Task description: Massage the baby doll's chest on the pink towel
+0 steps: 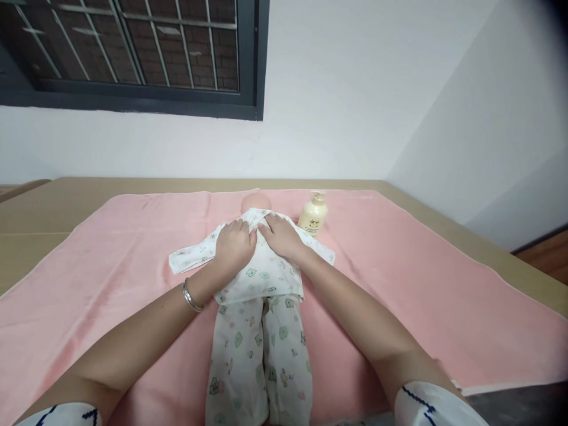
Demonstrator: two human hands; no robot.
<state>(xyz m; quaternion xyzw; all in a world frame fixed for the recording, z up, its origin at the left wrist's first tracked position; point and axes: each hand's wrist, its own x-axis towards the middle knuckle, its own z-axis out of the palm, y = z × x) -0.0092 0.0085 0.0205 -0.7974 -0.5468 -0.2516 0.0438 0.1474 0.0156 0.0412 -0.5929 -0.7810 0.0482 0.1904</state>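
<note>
A baby doll lies on its back with its bare head (256, 202) toward the wall. On it are a white baby shirt (261, 269) with small green prints and matching baby trousers (239, 355). My left hand (236, 244), a silver bracelet at its wrist, is closed on the shirt front just below the collar. Opposite it, my right hand (280, 235) holds the shirt's overlapping edge near the neck, its fingertips partly hidden. The sleeves are spread out to both sides.
A cream pump bottle (313, 214) stands right of the doll's head. Under everything lies a pink cloth (399, 284) on a tan padded surface (31, 236). Behind rises a white wall (328, 106) with a dark-framed barred window (133, 47).
</note>
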